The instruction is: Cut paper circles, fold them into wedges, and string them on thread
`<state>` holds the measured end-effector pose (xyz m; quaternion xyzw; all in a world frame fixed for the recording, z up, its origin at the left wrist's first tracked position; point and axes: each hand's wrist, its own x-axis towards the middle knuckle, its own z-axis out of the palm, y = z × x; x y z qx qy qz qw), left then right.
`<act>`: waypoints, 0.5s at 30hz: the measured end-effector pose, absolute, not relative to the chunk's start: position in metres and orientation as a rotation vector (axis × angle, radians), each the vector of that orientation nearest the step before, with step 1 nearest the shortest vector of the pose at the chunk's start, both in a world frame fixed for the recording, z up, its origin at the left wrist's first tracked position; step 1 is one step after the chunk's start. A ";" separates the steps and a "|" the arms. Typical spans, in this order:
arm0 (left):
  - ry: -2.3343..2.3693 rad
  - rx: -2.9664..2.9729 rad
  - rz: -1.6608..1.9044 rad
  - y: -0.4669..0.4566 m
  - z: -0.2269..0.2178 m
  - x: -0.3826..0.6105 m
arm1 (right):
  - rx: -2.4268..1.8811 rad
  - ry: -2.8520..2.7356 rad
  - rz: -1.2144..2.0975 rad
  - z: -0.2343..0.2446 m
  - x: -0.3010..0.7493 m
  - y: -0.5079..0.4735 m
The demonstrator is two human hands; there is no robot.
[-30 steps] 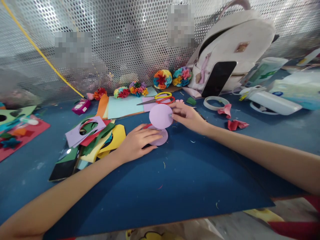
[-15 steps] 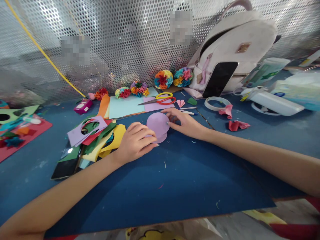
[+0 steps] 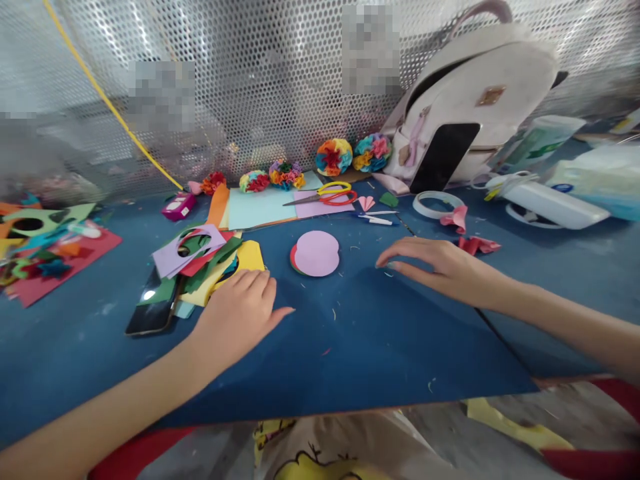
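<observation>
A stack of lilac paper circles (image 3: 316,253) lies flat on the dark blue mat (image 3: 350,347), with thin red and green edges showing on its left side. My left hand (image 3: 235,313) rests on the mat beside a heap of cut coloured paper scraps (image 3: 200,257), touching the yellow piece and holding nothing. To the right of the circles, my right hand (image 3: 440,267) lies over the mat, also empty, its fingertips well apart from the stack.
Red-handled scissors (image 3: 333,195) lie on lilac and pale blue paper behind the circles. Paper flowers (image 3: 333,157) line the perforated metal screen (image 3: 260,87). A phone (image 3: 153,308) lies at left, a tape roll (image 3: 437,204) at right, and a white backpack (image 3: 480,93) stands behind.
Both hands have let go of the lilac circles and moved apart, the left back toward me and the right off to the right. The circles now lie alone on the mat.
</observation>
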<state>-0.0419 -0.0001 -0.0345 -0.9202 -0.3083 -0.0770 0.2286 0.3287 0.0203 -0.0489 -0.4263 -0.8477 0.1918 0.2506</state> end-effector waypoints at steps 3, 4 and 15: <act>-0.928 -2.626 -0.178 -0.004 -0.055 -0.036 | -1.175 -2.287 0.512 -0.045 0.335 0.010; -0.944 -2.680 -0.184 -0.009 -0.060 -0.029 | -1.177 -2.293 0.513 -0.043 0.336 0.007; -0.758 -3.372 -0.239 -0.065 -0.041 0.015 | -1.099 -2.316 0.453 -0.031 0.337 -0.017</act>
